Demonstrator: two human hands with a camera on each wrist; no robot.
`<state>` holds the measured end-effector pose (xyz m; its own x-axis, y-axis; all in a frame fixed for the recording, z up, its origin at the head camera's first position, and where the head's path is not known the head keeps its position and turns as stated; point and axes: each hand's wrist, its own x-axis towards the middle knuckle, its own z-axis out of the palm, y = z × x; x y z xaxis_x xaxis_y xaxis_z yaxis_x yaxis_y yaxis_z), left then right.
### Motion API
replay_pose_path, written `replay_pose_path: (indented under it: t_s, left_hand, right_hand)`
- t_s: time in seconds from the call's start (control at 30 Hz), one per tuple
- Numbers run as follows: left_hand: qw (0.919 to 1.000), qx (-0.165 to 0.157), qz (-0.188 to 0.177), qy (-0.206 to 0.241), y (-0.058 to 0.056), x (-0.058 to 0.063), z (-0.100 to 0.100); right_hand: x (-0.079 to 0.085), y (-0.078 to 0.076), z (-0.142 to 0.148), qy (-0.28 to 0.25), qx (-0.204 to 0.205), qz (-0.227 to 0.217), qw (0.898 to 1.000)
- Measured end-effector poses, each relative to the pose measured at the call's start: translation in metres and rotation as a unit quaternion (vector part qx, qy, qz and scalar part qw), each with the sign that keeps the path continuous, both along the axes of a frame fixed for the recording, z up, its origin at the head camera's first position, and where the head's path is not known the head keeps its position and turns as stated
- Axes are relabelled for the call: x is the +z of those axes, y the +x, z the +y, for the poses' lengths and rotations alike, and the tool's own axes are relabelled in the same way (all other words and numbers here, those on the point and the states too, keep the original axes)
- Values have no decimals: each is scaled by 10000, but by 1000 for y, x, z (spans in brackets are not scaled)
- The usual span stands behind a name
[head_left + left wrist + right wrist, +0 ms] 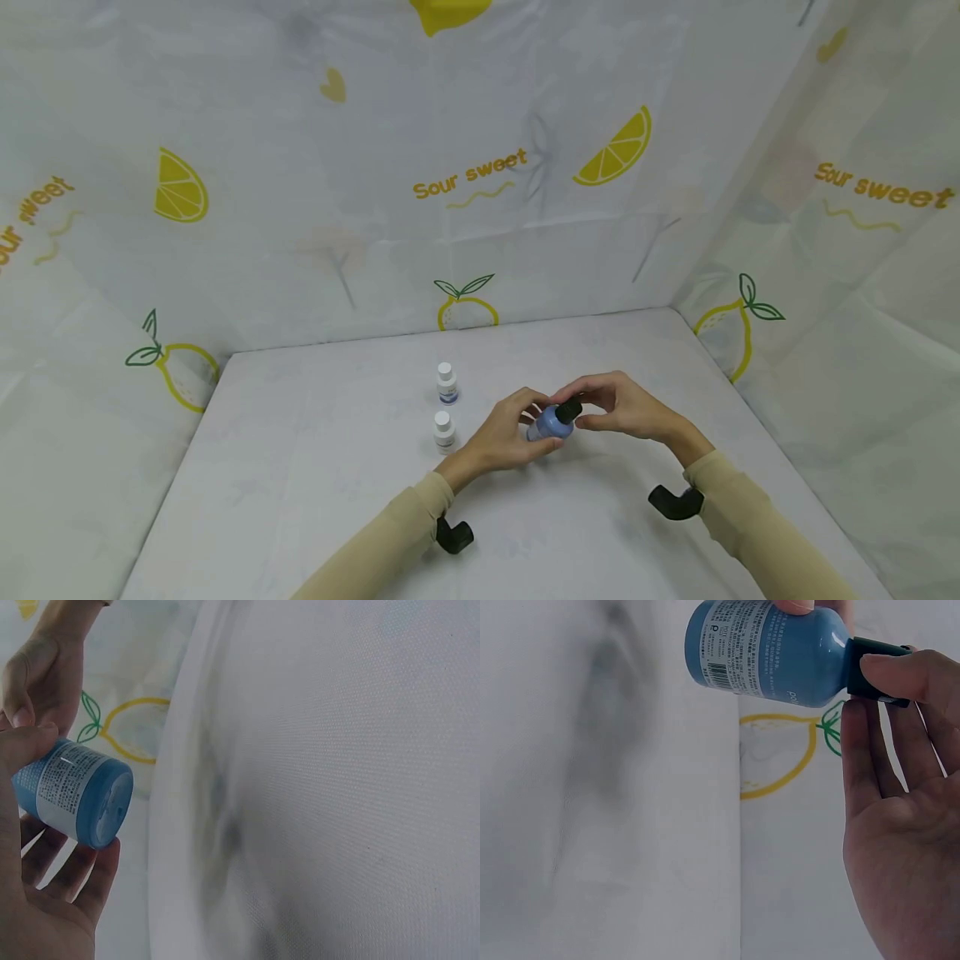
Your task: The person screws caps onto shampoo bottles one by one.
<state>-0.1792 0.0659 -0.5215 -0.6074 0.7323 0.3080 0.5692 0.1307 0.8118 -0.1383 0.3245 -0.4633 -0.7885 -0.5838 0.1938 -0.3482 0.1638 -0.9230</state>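
Note:
My left hand [504, 433] grips a blue bottle [551, 423] round its body, thumb on one side and fingers on the other. Tilted over the table, the bottle shows its base and a pale printed label [69, 780] in the left wrist view. Its black cap [569, 409] points toward my right hand [626, 408]. In the right wrist view, the right thumb [896, 673] lies on the cap [870, 671] with fingers on its other side, pinching it. Two small white bottles with white caps stand left of my hands, one farther back [447, 387] and one nearer [444, 436].
The pale table [300, 467] meets a white cloth backdrop [285, 208] with lemon prints at the back and both sides. The nearer white bottle stands close to my left wrist. Black curved pieces [454, 536] [677, 503] stick out at both sleeves.

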Motion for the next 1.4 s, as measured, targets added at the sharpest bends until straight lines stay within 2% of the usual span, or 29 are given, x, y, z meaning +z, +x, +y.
replay_pose_path:
  t_s: [0.57,0.97,1.4]
  left_hand:
    - [10000,23,-60,35,0,0,2]
    - [10000,32,-18,63,1,3,1]
    - [9998,136,50,104,0,2,2]
  right_hand:
    - [2,1,-1,17,-283,-91,9996]
    - [-3,-3,-2,186,-545,338,9978]
    - [-2,-3,-7,381,-972,504,9933]
